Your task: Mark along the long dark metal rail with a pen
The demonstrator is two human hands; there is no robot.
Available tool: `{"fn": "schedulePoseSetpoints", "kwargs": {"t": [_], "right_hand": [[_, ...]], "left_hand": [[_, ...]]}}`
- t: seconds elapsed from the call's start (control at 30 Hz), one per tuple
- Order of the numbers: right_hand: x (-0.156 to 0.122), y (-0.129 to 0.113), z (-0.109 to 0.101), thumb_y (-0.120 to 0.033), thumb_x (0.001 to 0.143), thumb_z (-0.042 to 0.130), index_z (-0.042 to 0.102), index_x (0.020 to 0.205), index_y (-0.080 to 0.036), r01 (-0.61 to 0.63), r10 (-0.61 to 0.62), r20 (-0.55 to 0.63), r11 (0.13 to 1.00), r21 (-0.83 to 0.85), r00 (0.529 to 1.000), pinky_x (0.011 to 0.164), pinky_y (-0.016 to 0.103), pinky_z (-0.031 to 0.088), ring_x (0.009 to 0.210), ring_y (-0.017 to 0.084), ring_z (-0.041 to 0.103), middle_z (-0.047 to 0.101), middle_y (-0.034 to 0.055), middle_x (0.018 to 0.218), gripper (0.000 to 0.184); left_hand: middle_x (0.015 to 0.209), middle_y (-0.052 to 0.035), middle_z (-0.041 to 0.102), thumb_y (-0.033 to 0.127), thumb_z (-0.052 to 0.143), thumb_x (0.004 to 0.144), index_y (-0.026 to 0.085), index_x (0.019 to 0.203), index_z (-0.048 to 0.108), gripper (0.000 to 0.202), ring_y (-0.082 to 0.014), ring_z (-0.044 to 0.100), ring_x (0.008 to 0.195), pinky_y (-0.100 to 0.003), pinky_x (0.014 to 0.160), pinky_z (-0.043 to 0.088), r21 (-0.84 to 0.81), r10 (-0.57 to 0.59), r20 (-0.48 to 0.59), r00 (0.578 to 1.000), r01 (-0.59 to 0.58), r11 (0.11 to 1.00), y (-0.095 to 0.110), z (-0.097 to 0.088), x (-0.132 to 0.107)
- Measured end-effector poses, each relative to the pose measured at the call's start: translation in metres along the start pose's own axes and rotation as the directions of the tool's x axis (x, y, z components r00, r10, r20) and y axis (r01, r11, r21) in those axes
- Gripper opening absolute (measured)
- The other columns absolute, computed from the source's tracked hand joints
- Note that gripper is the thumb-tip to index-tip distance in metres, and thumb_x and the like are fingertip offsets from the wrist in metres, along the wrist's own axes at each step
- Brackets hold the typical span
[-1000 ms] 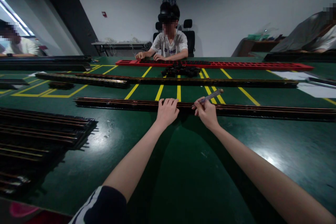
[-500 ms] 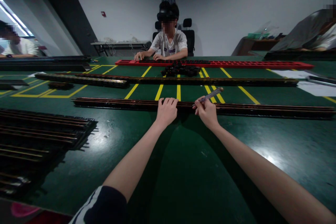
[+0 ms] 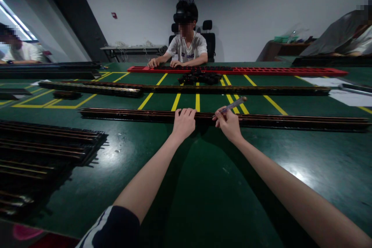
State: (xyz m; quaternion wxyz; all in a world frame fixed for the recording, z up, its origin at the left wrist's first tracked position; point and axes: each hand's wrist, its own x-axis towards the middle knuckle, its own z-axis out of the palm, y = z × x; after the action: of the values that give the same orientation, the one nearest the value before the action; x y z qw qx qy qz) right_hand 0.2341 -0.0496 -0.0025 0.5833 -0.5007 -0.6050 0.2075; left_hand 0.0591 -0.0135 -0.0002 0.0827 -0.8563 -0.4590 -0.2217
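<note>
Two hands at rail (image 3: pixel 116 115): left hand (image 3: pixel 183 123) laid flat, fingers over it; right hand (image 3: pixel 229 124) pinching pen (image 3: pixel 234 105). Red tray (image 3: pixel 290 72) holds black parts (image 3: pixel 186 68) toward its left end.

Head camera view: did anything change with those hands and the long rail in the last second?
Barely. The long dark rail seems to have edged slightly leftward under both hands. The left hand still rests on it; the right hand still holds the pen-like tool.
</note>
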Motion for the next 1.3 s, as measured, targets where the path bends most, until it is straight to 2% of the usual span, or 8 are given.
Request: {"fn": "schedulePoseSetpoints", "kwargs": {"t": [0.43, 0.6, 0.93, 1.3], "right_hand": [[-0.0008, -0.0044, 0.0004, -0.058, 0.080, 0.053, 0.051, 0.079, -0.018, 0.013, -0.013, -0.002, 1.000, 0.006, 1.000, 0.040, 0.025, 0.046, 0.043, 0.012, 0.055, 0.064, 0.0033, 0.065, 0.040], [-0.0010, -0.0053, 0.0003, -0.054, 0.082, 0.053, 0.051, 0.078, -0.018, 0.017, -0.017, -0.019, 1.000, -0.007, 1.000, 0.040, 0.024, 0.046, 0.043, 0.011, 0.055, 0.064, 0.0031, 0.065, 0.037], [0.0000, -0.0017, 0.0011, -0.055, 0.081, 0.054, 0.049, 0.077, -0.018, 0.019, -0.019, -0.055, 1.000, 0.005, 0.998, 0.038, 0.023, 0.043, 0.039, 0.010, 0.053, 0.063, 0.0019, 0.061, 0.037], [-0.0007, -0.0026, -0.0002, -0.053, 0.082, 0.053, 0.050, 0.079, -0.018, 0.022, -0.022, -0.044, 1.000, -0.002, 0.999, 0.039, 0.023, 0.045, 0.042, 0.011, 0.055, 0.062, 0.0021, 0.063, 0.035]], "left_hand": [[0.122, -0.0090, 0.062, 0.010, 0.031, 0.086, 0.016, 0.120, 0.057, 0.043, -0.0225, 0.053, 0.116, -0.046, 0.105, 0.032, -0.012, -0.001, -0.002, 1.000, 0.001, 1.000, -0.0011, 0.0034, 0.0013], [0.123, -0.0065, 0.062, 0.008, 0.032, 0.085, 0.020, 0.123, 0.055, 0.046, -0.0225, 0.052, 0.116, -0.046, 0.104, 0.032, 0.002, 0.016, -0.004, 1.000, -0.016, 1.000, -0.0015, 0.0029, 0.0007], [0.121, -0.0048, 0.063, 0.002, 0.033, 0.081, 0.020, 0.121, 0.057, 0.050, -0.0203, 0.053, 0.114, -0.044, 0.103, 0.033, -0.077, 0.021, 0.027, 0.999, -0.019, 0.997, -0.0039, -0.0002, 0.0021], [0.113, -0.0084, 0.063, 0.028, 0.041, 0.087, 0.017, 0.117, 0.058, 0.035, -0.0232, 0.055, 0.106, -0.043, 0.099, 0.035, -0.086, 0.042, -0.019, 0.999, -0.043, 0.995, -0.0044, 0.0019, 0.0010]]}}
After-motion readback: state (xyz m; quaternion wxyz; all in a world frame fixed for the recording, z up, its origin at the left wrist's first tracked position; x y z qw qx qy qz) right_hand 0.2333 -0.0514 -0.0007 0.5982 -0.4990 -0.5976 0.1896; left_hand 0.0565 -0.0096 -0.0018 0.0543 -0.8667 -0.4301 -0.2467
